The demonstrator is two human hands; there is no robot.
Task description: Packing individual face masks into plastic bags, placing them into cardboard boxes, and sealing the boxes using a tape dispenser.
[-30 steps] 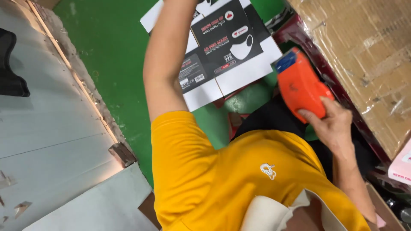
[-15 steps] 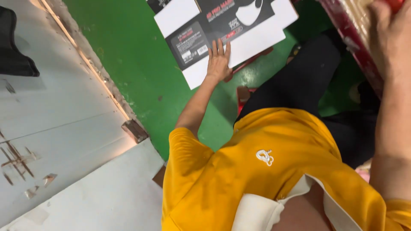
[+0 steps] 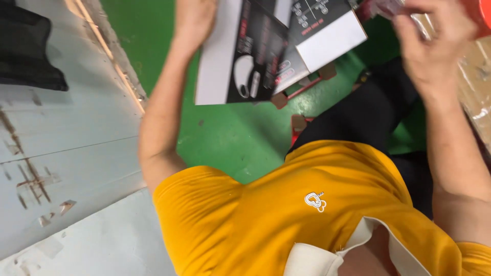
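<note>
Left hand [image 3: 193, 20] is seen gripping the edge of a flat black-and-white printed cardboard box [image 3: 266, 51], held above the green floor [image 3: 230, 138]; right hand [image 3: 434, 46], fingers curled, is blurred, its hold unclear.

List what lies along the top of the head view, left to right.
Black cloth → pale worn boards → green floor → left hand → black-and-white flat carton → right hand.

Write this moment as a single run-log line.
left hand: holds flat black-and-white carton | right hand: raised near orange tool, grip unclear | floor: green
</note>
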